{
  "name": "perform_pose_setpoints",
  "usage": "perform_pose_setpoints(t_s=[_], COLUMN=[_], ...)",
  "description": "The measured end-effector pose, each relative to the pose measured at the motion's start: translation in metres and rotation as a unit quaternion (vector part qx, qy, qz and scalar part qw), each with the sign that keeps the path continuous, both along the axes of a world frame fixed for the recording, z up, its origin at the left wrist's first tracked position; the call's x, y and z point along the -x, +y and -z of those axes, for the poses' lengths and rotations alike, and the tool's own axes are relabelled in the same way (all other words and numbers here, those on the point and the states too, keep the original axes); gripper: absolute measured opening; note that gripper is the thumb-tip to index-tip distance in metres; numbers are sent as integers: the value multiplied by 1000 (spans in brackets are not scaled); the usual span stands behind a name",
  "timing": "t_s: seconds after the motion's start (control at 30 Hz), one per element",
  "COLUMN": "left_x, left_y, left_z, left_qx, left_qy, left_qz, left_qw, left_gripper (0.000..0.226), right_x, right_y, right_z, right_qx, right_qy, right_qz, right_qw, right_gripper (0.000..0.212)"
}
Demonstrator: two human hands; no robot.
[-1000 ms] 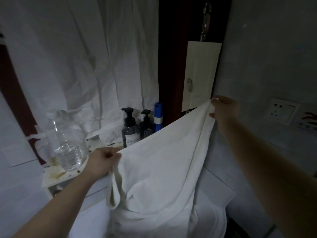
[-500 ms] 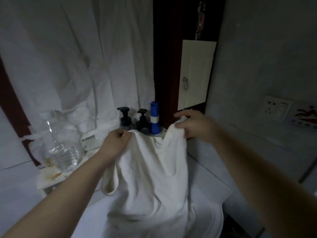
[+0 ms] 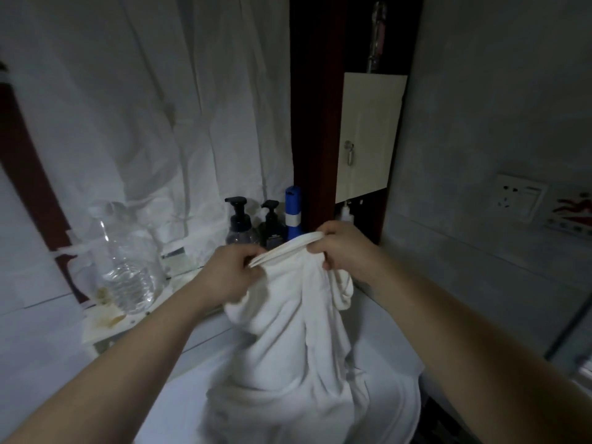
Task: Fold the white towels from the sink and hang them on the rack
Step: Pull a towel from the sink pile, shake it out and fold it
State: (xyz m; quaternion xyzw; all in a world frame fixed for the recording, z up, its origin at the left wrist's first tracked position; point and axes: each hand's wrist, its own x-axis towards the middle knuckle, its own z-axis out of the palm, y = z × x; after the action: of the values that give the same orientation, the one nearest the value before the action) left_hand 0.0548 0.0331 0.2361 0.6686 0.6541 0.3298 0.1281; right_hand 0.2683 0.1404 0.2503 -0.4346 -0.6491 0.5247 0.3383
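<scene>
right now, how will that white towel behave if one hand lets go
Probably floppy: the white towel sags in deep folds below the left hand and right hand gripping its top edge. Likely light: finger grips hold it up. A released side would likely drop.

My left hand (image 3: 229, 274) and right hand (image 3: 344, 248) hold the white cloth towel (image 3: 288, 331) between them, in front of two dark pump bottles (image 3: 238, 225). A blue cylindrical bottle (image 3: 293, 213) stands just right of those. Far left, a clear plastic bottle (image 3: 128, 267) stands on the white surface (image 3: 105, 328).
</scene>
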Motion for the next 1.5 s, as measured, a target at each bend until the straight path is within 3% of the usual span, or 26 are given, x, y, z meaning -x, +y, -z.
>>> perform_pose_setpoints(t_s=[0.13, 0.2, 0.3, 0.4, 0.47, 0.6, 0.83, 1.0, 1.17, 1.33, 1.5], left_x=[20, 29, 31, 26, 21, 2, -44, -64, -75, -86, -85], left_y=[-2, -3, -4, -3, -1, 6, 18, 26, 33, 33, 29], left_z=[9, 11, 14, 13, 11, 6, -11, -13, -7, 1, -3], left_qx=[-33, -44, -59, -62, -55, -50, -8, 15, 10, -13, 42], left_qy=[34, 0, -131, -330, -417, -500, -529, -597, -594, -601, -613], left_qz=[-48, -74, -82, -99, -111, -101, -52, -29, -8, -12, 9], left_qw=[998, 996, 986, 937, 901, 859, 847, 802, 804, 799, 789], left_gripper=[35, 37, 30, 7, 14, 32, 24, 29, 25, 20, 39], right_x=[-12, -15, -20, -22, -22, -15, 1, 4, 4, 4, -1], right_y=[11, 15, 20, 21, 20, 16, -1, -13, -17, -15, -16], right_z=[-3, -3, 1, 8, 12, 17, 4, -2, 2, 10, 15], right_qx=[18, 28, 49, 46, 31, 20, -20, -114, -192, -201, -163], right_qy=[16, 25, 47, 61, 67, 92, 154, 108, 40, 8, 71], right_qz=[53, 72, 89, 108, 124, 115, 72, 57, 73, 84, 56], right_qw=[998, 997, 994, 991, 990, 989, 985, 986, 978, 976, 983], right_gripper=[20, 21, 17, 19, 23, 14, 20, 17, 20, 21, 39])
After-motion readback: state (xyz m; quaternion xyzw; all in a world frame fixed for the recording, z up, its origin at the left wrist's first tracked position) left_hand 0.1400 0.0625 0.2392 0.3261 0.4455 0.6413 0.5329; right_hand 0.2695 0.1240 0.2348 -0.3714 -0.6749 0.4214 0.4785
